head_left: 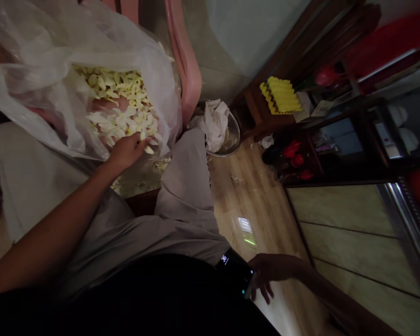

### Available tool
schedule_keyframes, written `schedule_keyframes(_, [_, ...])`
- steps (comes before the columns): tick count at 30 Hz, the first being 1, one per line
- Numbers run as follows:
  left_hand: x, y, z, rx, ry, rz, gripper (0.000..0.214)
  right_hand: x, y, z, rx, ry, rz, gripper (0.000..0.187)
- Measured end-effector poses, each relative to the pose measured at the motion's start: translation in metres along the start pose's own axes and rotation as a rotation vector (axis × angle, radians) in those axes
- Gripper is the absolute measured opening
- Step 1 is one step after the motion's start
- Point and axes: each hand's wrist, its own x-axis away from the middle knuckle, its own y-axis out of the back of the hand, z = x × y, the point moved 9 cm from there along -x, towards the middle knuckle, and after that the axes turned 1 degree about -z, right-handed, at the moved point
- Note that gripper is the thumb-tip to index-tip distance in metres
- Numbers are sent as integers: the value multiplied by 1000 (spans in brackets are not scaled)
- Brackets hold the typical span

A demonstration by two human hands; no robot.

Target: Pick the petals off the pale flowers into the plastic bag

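My left hand [128, 150] reaches over my lap to the mouth of a translucent white plastic bag [161, 84]. Its thumb and fingers are pinched together around what looks like a white petal [142, 136]. Many pale white and yellow petals [124, 119] lie heaped inside the bag, with a pinkish surface showing between them. By my right thigh, my right hand [264, 272] grips the edge of a smartphone [233, 270] whose dark screen shows lit digits. Part of that hand is in shadow, and its lower fingers hang down.
A pink plastic chair [185, 60] stands behind the bag. A metal bowl [234, 144] with a crumpled white bag [216, 123] is on the wooden floor [255, 186]. To the right are a yellow egg-tray-like stack [280, 96], a dark shelf with red items, and a tiled panel [343, 210].
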Motion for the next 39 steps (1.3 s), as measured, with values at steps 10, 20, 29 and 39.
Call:
schedule_keyframes(10, [1, 4, -4, -11, 37, 13, 35, 6, 13, 8, 162, -21, -111, 27])
schedule_keyframes(20, [-1, 0, -4, -83, 69, 63, 35, 10, 12, 18, 130, 38, -99, 37])
schedule_keyframes(29, [-2, -8, -1, -131, 78, 92, 42, 3, 12, 21, 96, 85, -124, 41])
schedule_keyframes(39, [4, -7, -3, -205, 135, 116, 62, -16, 6, 58, -138, 352, -280, 45])
